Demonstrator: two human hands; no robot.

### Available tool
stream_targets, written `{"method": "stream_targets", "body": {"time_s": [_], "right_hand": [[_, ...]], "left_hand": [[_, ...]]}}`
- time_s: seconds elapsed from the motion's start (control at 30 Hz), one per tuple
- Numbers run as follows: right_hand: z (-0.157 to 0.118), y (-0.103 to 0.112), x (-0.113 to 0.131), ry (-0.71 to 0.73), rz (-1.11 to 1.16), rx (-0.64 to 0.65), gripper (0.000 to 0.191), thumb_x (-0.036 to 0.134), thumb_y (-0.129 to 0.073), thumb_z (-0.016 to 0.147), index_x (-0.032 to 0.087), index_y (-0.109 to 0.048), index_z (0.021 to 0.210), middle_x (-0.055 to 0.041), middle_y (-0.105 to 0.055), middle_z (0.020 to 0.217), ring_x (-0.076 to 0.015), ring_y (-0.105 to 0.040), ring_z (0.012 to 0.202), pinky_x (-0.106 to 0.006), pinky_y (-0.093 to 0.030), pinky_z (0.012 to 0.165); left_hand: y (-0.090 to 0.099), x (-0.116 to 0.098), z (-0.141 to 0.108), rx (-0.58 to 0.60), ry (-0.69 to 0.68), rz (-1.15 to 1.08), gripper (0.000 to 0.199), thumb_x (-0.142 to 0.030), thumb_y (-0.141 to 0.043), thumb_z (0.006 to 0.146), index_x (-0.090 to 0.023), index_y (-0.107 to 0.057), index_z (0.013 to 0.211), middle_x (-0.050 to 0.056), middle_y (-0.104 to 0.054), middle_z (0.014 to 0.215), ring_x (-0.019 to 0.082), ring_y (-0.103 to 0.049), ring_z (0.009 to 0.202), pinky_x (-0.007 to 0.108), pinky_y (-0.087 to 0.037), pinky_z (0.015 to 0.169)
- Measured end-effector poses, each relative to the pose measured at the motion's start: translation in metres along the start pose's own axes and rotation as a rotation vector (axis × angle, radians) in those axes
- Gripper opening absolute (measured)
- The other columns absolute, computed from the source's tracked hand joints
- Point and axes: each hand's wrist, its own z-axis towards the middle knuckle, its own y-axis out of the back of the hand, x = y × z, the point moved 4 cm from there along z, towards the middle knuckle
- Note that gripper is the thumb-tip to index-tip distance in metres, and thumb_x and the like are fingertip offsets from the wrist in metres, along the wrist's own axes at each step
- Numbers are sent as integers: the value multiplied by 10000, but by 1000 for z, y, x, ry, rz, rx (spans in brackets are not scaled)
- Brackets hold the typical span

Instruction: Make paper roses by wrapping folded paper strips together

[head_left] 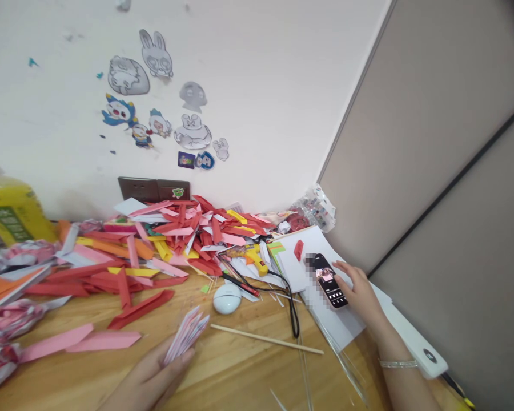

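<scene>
My left hand [154,371], low in the head view, is closed around folded paper pieces [187,335], white and pink, stacked together with their edges fanned upward. To the right, my right hand [357,288] reaches over a phone [330,281] that lies on white paper sheets [346,331]. Its fingers are apart and stretched out, with fingertips at the phone's right edge and over the lit screen; whether they touch the glass I cannot tell. A thin wooden stick [268,338] and a pale blue rounded case [227,298] lie between my hands.
A heap of red, pink, yellow and white folded strips [149,245] spreads across the wooden table [227,382]. Beside it rest a yellow glue gun [256,258] and its black cable. A yellow bottle [15,208] stands left; a white device [417,342] lies right, along the grey partition [445,142].
</scene>
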Motion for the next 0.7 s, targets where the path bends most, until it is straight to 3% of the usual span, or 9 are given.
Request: {"method": "stream_targets", "body": {"time_s": [0.2,0.47,0.7], "right_hand": [[-1,-9,25,187,27,179,298,313,-401,892,238,-616,1084,-75,-618,1090,-246,-527,1051,-415,-422,903],[1,2,12,80,-41,47,336,309,-333,919,189,-608,1070,-105,-629,1018,-250,-556,965,-424,-431,856],[0,-11,26,174,-8,112,319,306,-365,905,212,-611,1085,-82,-634,1054,-250,-546,1000,-412,-431,867]], "left_hand": [[1,0,0,-11,49,11,585,-579,-523,742,-275,-555,1241,0,-621,1227,284,-440,1253,416,-287,1075],[0,-3,0,-17,44,11,550,-565,-529,741,-270,-593,1200,11,-627,1223,289,-439,1253,434,-277,1076],[0,1,0,-12,38,19,508,-539,-514,762,-283,-598,1193,0,-655,1187,266,-439,1256,396,-296,1069]]}}
